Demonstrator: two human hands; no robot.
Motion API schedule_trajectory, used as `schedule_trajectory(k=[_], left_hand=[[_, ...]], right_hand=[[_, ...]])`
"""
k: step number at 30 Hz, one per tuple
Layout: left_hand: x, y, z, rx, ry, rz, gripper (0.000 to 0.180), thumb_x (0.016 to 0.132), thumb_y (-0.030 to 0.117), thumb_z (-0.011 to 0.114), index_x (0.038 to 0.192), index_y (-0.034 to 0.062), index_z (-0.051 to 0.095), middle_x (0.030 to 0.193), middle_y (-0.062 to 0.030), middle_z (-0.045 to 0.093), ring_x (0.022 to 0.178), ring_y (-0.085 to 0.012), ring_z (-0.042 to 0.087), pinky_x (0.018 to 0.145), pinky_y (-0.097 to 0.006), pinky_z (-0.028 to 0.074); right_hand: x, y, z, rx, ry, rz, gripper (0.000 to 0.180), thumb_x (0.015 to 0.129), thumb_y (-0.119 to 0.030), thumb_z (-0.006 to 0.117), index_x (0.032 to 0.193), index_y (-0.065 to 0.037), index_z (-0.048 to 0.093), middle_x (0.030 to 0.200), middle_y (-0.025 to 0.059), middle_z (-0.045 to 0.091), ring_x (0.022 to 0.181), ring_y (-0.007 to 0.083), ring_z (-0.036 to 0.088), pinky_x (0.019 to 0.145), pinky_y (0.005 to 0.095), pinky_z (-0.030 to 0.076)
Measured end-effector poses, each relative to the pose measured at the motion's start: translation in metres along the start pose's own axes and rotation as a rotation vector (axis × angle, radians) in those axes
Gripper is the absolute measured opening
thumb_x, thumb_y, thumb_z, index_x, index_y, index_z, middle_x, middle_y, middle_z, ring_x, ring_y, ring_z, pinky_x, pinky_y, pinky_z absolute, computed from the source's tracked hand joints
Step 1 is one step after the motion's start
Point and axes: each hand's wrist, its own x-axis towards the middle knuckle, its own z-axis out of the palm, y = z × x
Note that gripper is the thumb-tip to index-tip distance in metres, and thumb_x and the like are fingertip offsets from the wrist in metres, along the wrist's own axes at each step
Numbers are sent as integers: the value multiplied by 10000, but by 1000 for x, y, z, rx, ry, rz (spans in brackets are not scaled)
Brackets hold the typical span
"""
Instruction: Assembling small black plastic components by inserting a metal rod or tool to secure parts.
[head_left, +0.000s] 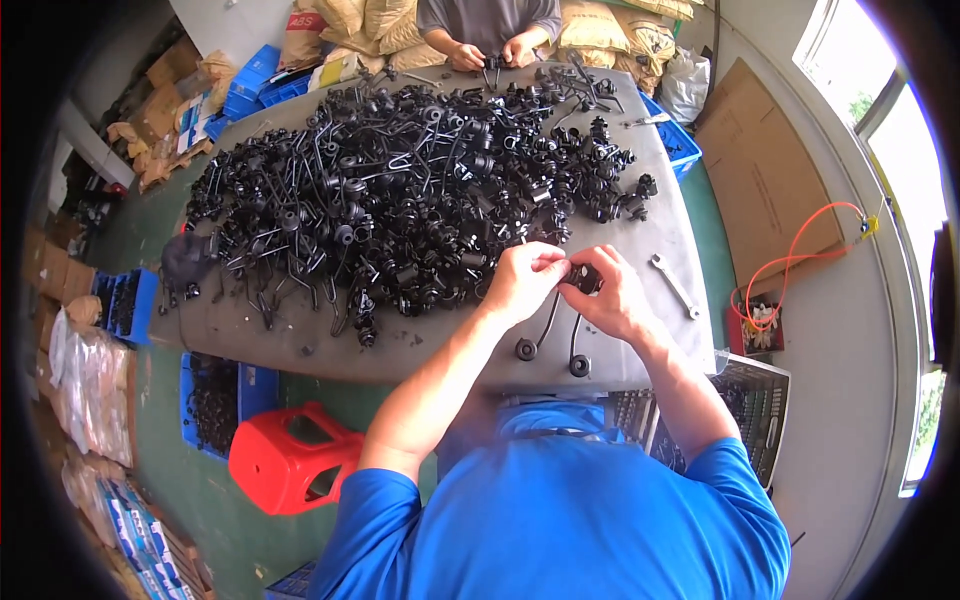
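Observation:
Both my hands meet over the near right part of the table, at a black part with two thin legs [549, 322] ending in round black discs. My right hand [612, 296] is closed around the part's dark upper body [585, 279]. Beside it, my left hand [527, 280] has its fingers pinched together at the body's left side; what lies between those fingertips is too small to make out. The legs point toward me, their discs low over the grey tabletop [440, 362]. Beyond my hands spreads a large heap of similar black parts [400, 190].
A wrench [675, 287] lies right of my hands. Across the table a person's hands [490, 56] hold a similar black part. A red stool [295, 458] and blue bins [258, 390] stand at left. A grey crate [755, 410] is at my right; an orange hose [790, 262] hangs beyond.

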Motion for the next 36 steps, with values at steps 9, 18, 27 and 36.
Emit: schedule_trajectory(k=[9, 18, 27, 36], left_hand=[[-19, -60, 8, 362, 29, -172, 157, 920, 123, 588, 930, -3, 682, 716, -26, 646, 594, -84, 573, 552, -248, 479], [-24, -63, 3, -425, -163, -422, 392, 949, 160, 588, 1296, 27, 467, 1025, -81, 643, 849, -124, 633, 701, -267, 527], [-16, -59, 9, -398, -175, -393, 545, 906, 85, 621, 1367, -14, 348, 1026, -170, 631, 846, -233, 669, 732, -334, 575], [-16, -61, 15, -597, -171, -447, 520, 931, 86, 563, 1394, 8, 338, 1090, -143, 615, 975, -236, 624, 839, -398, 548]], right_hand=[[-21, 9, 25, -248, -243, 66, 299, 695, -194, 726, 948, -71, 623, 896, 146, 605, 779, 356, 633, 703, 429, 523], [-33, 19, 19, 2, -109, 24, 416, 723, -207, 751, 1072, -41, 595, 923, 137, 604, 818, 297, 616, 711, 398, 516], [-57, 99, -25, -266, -132, 54, 272, 751, -82, 655, 1019, -38, 637, 963, 145, 628, 958, 320, 577, 859, 412, 471], [-47, 95, 1, 285, -50, 446, 138, 796, -23, 643, 924, -19, 593, 793, 97, 638, 727, 198, 644, 663, 324, 535]])
